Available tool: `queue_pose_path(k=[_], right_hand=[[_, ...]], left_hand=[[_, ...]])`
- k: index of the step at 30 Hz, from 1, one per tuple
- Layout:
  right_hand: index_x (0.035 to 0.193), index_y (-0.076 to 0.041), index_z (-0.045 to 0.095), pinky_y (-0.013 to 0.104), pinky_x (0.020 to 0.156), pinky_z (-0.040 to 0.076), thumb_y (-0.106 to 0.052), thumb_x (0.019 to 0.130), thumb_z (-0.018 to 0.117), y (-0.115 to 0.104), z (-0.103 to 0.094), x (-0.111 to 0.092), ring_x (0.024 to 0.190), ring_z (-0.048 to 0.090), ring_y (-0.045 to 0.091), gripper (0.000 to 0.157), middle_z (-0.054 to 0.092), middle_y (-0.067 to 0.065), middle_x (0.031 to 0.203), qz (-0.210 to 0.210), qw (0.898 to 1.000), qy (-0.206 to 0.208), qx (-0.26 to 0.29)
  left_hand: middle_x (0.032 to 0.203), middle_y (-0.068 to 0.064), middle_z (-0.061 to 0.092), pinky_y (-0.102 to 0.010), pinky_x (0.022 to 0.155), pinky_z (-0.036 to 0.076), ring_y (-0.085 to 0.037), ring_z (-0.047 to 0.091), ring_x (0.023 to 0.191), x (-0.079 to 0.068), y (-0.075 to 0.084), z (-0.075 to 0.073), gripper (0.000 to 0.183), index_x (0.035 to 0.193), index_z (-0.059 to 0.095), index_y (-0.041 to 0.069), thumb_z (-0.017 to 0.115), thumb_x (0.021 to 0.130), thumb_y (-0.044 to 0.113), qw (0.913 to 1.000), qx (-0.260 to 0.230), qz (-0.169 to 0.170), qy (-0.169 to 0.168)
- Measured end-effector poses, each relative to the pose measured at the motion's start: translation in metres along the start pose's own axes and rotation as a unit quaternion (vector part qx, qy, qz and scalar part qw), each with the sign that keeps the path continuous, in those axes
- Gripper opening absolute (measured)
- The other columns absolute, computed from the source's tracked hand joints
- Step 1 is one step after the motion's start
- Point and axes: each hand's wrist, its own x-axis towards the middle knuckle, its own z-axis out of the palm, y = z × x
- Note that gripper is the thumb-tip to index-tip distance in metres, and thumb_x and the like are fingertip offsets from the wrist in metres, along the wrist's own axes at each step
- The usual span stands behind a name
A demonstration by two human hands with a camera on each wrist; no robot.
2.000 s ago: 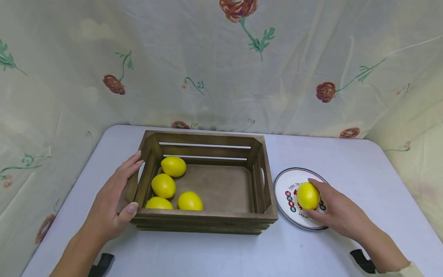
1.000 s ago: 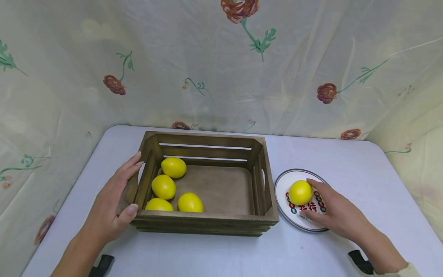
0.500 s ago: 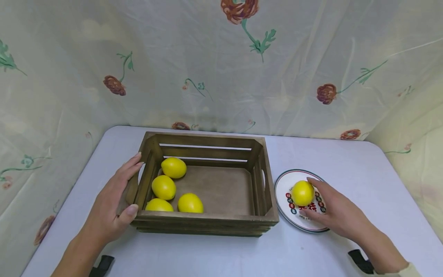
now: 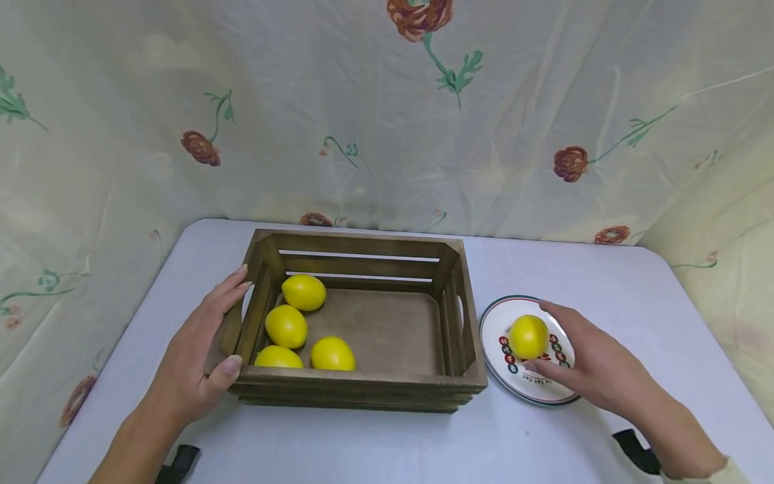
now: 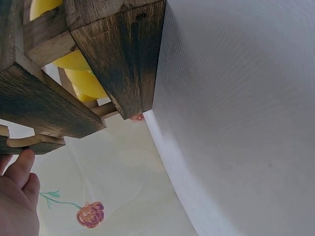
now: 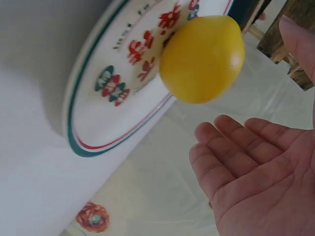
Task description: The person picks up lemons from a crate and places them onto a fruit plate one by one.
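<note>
A yellow lemon (image 4: 529, 337) lies on a white plate (image 4: 492, 339) with red and green lettering. Just right of it, my right hand (image 4: 605, 363) is spread with thumb and fingers apart; the right wrist view shows a gap between its fingers (image 6: 231, 142) and the fruit. My left hand (image 4: 193, 349) rests against the left side of a brown wooden crate (image 4: 357, 386), thumb at the front corner and fingertips along the rim. Inside the crate sit several more lemons (image 4: 304, 292), grouped toward its left half.
A white-covered table (image 4: 363, 444) carries the crate and the plate, which stand close side by side. Behind and around it hangs a pale flower-printed curtain (image 4: 272, 101). Dark straps (image 4: 178, 464) show at both wrists.
My right hand let go of the lemon, which shifted slightly left on the plate. Since then the hand has drawn back a little to the right with its fingers wider. The left hand stays put.
</note>
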Motion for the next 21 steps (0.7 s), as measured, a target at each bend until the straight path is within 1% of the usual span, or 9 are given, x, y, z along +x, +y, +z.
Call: queue_pose_path(k=[6, 10, 13, 18, 21], right_hand=[[0.159, -0.002, 0.036, 0.071, 0.098, 0.045, -0.066, 0.083, 0.078, -0.01, -0.014, 0.0, 0.132, 0.051, 0.052, 0.108, 0.046, 0.028, 0.154, -0.025, 1.0, 0.011, -0.016], [0.16, -0.005, 0.035, 0.07, 0.098, 0.047, -0.059, 0.083, 0.082, -0.018, -0.024, 0.001, 0.131, 0.052, 0.051, 0.105, 0.045, 0.026, 0.155, -0.043, 0.999, 0.018, -0.023], [0.161, -0.007, 0.035, 0.07, 0.098, 0.048, -0.053, 0.083, 0.086, -0.025, -0.031, 0.001, 0.132, 0.052, 0.049, 0.104, 0.046, 0.024, 0.155, -0.065, 0.997, 0.025, -0.025], [0.16, -0.011, 0.037, 0.067, 0.098, 0.049, -0.054, 0.082, 0.086, -0.037, -0.043, 0.0, 0.134, 0.052, 0.043, 0.102, 0.049, 0.019, 0.154, -0.111, 0.992, 0.048, -0.039], [0.161, -0.013, 0.036, 0.066, 0.097, 0.05, -0.053, 0.082, 0.086, -0.047, -0.051, 0.0, 0.135, 0.052, 0.042, 0.102, 0.05, 0.018, 0.154, -0.136, 0.988, 0.055, -0.052]], left_hand=[[0.169, -0.009, 0.033, -0.031, 0.125, 0.019, -0.025, 0.033, 0.154, 0.0, -0.001, -0.001, 0.071, 0.158, 0.04, 0.006, 0.047, 0.1, 0.047, 1.0, -0.002, -0.004, -0.003], [0.17, -0.007, 0.031, -0.031, 0.125, 0.018, -0.024, 0.032, 0.154, 0.0, -0.001, -0.002, 0.072, 0.159, 0.039, 0.007, 0.048, 0.1, 0.046, 0.9999, -0.006, -0.011, -0.009], [0.17, -0.008, 0.031, -0.03, 0.125, 0.018, -0.024, 0.032, 0.154, 0.0, -0.001, -0.002, 0.071, 0.159, 0.039, 0.007, 0.048, 0.1, 0.045, 0.9999, -0.007, -0.011, -0.009], [0.169, -0.008, 0.032, -0.03, 0.125, 0.019, -0.025, 0.033, 0.153, 0.0, 0.0, -0.002, 0.071, 0.158, 0.04, 0.006, 0.049, 0.099, 0.043, 0.9999, -0.007, -0.007, -0.008], [0.17, -0.007, 0.031, -0.031, 0.125, 0.018, -0.024, 0.032, 0.154, -0.001, 0.0, -0.001, 0.071, 0.159, 0.039, 0.006, 0.05, 0.098, 0.041, 0.9998, -0.007, -0.012, -0.012]])
